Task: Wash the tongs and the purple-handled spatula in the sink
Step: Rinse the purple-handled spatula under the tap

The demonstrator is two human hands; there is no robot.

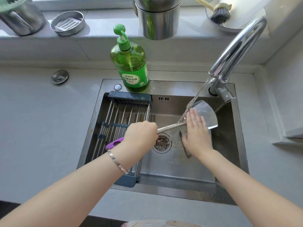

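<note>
grey bench [41, 128] surrounds a steel sink [172, 171] with a rack [121, 112] on its left side. left hand [139, 138] grips the purple-handled spatula [205, 112] over the basin; right hand [196, 133] lies flat, released, on its blade under running water from the tap [236, 49].

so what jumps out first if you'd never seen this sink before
Water runs from the chrome faucet at upper right onto the wide blade of the purple-handled spatula, held over the sink. The left hand grips its handle while the right hand lies flat on the blade. A bright green soap bottle stands on the sink's back rim.
</note>
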